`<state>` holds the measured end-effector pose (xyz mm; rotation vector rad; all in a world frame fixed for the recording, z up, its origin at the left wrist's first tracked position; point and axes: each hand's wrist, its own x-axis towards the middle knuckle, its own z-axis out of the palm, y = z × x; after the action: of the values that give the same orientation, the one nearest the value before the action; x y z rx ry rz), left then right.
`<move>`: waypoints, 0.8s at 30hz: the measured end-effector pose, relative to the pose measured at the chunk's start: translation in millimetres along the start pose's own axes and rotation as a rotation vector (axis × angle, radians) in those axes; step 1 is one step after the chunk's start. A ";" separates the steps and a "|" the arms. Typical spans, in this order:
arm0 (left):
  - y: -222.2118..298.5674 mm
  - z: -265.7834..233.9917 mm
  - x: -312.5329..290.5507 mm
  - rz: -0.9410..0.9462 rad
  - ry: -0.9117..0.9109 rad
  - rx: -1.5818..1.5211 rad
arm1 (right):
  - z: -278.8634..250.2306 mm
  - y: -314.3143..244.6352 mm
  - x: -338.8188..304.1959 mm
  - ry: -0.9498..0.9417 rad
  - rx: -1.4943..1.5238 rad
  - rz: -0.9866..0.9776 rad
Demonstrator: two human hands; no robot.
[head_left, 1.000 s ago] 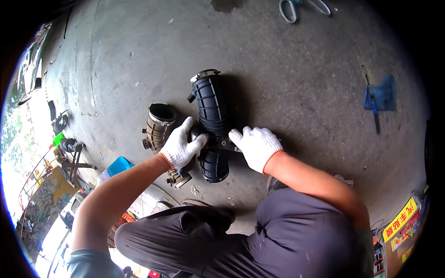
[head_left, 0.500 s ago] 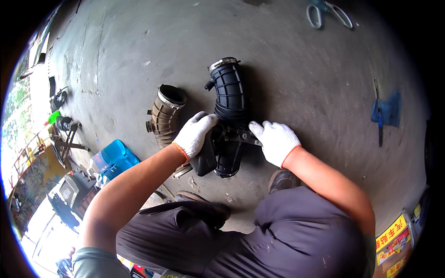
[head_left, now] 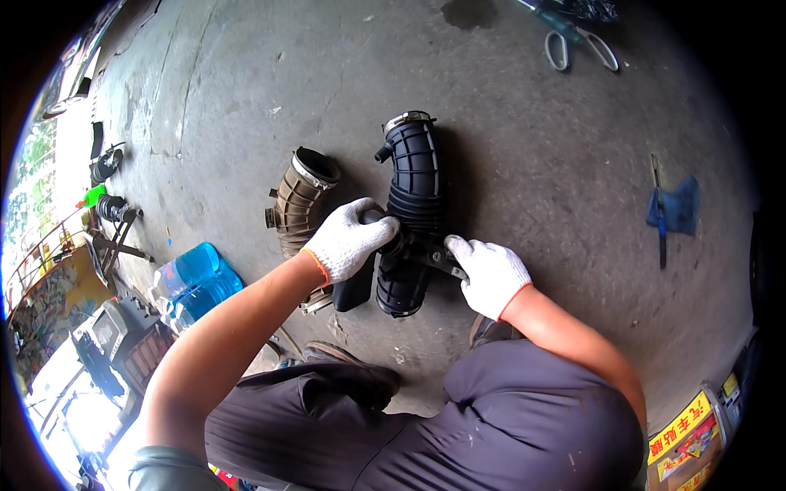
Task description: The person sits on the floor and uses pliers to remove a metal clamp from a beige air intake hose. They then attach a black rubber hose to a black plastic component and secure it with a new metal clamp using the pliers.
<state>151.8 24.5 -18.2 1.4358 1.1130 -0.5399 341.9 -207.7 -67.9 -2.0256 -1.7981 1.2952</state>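
Observation:
Both my hands wear white knit gloves with orange cuffs. Between them is a black part with a flat, holed bracket arm (head_left: 438, 258); its kind is unclear. My left hand (head_left: 348, 241) closes round the rounded end of that part. My right hand (head_left: 491, 274) pinches the tip of the bracket arm. Beneath the part, a black ribbed air intake hose (head_left: 416, 168) lies on the floor, a metal clamp round its far end. To its left rests a similar brown, dusty intake hose (head_left: 300, 203), partly hidden by my left hand and forearm.
Large scissors (head_left: 580, 47) lie at the far right on the concrete floor (head_left: 540, 147). A screwdriver-like tool (head_left: 661, 221) sits beside a blue cloth (head_left: 682, 204). On the left are a blue clear container (head_left: 201, 286) and a small stand (head_left: 119, 241). My shoes are just below the hoses.
My left hand has shifted its grip on the black part, whose rounded end now shows by the fingers. The bracket arm slopes down more toward my right hand. The whole view has shifted slightly.

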 end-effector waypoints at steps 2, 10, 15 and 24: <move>-0.1 6.3 -9.2 0.016 -0.013 -0.076 | -1.0 -8.5 -5.7 0.060 -0.017 -0.010; -33.3 33.1 -11.7 0.097 -0.070 -0.230 | -15.4 -28.7 -29.1 0.086 -0.166 -0.008; -27.2 41.7 -14.5 0.075 -0.079 -0.361 | -5.5 -27.9 -40.1 0.173 -0.212 -0.004; -19.9 37.2 -47.6 0.177 -0.027 -0.538 | -17.4 -29.2 -61.7 0.314 -0.237 -0.074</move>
<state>124.1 -28.2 4.1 1.0367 0.9999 -0.1151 337.0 -245.6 -8.7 -2.1096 -1.9248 0.7218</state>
